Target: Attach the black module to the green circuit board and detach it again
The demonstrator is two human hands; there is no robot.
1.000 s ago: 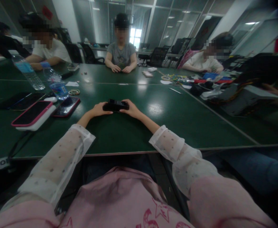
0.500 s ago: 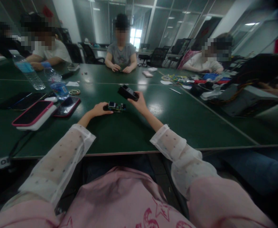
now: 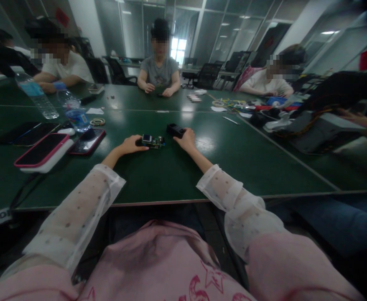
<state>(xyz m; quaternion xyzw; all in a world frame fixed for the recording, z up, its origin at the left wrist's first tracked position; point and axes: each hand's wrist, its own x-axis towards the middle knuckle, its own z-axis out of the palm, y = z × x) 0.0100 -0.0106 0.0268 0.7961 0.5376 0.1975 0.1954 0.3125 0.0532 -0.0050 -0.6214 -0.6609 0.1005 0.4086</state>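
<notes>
Since the black cover (image 3: 174,130) came off, the circuit board (image 3: 157,144) shows. The left hand (image 3: 131,145) grips it; the right hand (image 3: 187,139) clasps the cover.

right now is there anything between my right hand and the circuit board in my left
Only the black casing, which the right hand itself holds and which juts out on the side towards the circuit board in the left hand. Nothing visible stands in the gap between casing and board.

Tabletop (image 3: 227,167): smooth, glossy green. Bottles (image 3: 38,97): clear plastic. Sleeves (image 3: 73,209): sheer cloth. Cover (image 3: 175,130): dark, plastic-looking.
</notes>
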